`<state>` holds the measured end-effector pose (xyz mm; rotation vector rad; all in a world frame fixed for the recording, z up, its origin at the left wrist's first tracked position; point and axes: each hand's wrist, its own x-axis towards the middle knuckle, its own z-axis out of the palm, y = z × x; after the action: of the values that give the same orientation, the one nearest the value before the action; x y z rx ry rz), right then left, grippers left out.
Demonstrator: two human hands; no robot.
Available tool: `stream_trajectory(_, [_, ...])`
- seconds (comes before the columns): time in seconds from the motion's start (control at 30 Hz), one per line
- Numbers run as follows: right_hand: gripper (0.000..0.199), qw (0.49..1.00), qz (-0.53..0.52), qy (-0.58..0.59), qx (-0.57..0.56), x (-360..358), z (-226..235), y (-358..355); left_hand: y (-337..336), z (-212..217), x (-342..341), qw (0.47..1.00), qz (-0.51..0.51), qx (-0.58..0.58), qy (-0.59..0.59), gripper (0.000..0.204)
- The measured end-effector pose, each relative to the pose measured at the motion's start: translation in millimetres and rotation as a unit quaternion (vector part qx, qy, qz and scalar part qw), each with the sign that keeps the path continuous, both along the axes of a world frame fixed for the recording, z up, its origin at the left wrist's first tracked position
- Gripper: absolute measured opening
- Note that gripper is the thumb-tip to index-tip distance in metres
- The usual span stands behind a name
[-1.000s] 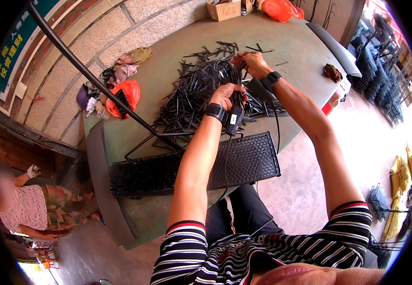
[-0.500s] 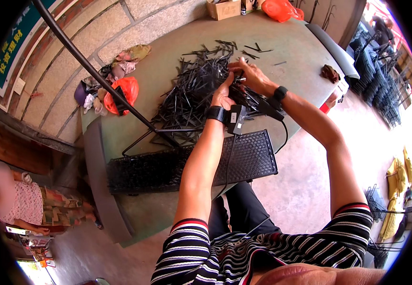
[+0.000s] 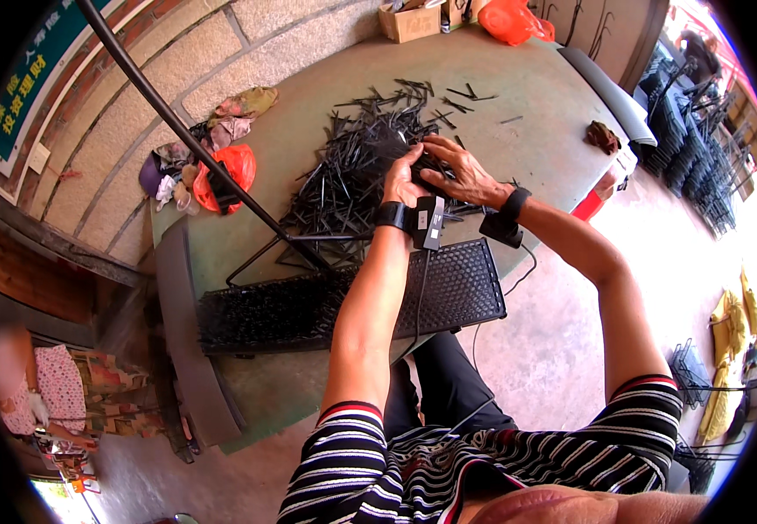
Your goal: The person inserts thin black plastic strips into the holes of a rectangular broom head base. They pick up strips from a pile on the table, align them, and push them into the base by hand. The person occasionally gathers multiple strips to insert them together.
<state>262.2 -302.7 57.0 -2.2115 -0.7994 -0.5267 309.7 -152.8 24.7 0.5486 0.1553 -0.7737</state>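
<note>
A big heap of thin black plastic strips (image 3: 352,170) covers the middle of the green table (image 3: 536,96). My left hand (image 3: 402,175) and my right hand (image 3: 457,170) meet at the heap's right edge, both closed around a bundle of black strips (image 3: 431,170) held between them. Each wrist wears a black band with a small device. A flat black perforated tray (image 3: 344,297) lies at the table's near edge, just under my left forearm.
A black metal pole (image 3: 195,144) slants across the table's left side. Red plastic bags (image 3: 226,170) and rags sit by the stone wall. A cardboard box (image 3: 409,19) stands at the far edge. Stacked black crates (image 3: 688,148) stand on the right. A person (image 3: 34,389) is at lower left.
My hands moved back from the far right of the heap toward its near right edge and came together around a bundle of strips.
</note>
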Motion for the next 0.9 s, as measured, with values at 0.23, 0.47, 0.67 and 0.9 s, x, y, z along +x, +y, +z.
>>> stream_trajectory(0.23, [0.068, 0.751, 0.010, 0.423, 0.507, -8, -27, 7, -23, 20, -3, 0.905, 0.387, 0.062, -0.165, 0.049])
stream_trajectory(0.47, [0.077, 0.747, 0.116, 0.496, 0.427, 2, -7, 17, -21, 22, 3, 0.882, 0.452, 0.104, -0.087, 0.029])
stream_trajectory(0.67, [0.096, 0.802, -0.031, 0.532, 0.268, 19, 1, -14, 18, 19, 20, 0.899, 0.427, 0.084, -0.044, 0.027])
stream_trajectory(0.9, [0.074, 0.904, -0.176, 0.390, -0.016, 32, 13, -38, 17, 28, 14, 0.900, 0.203, 0.333, -0.194, 0.022])
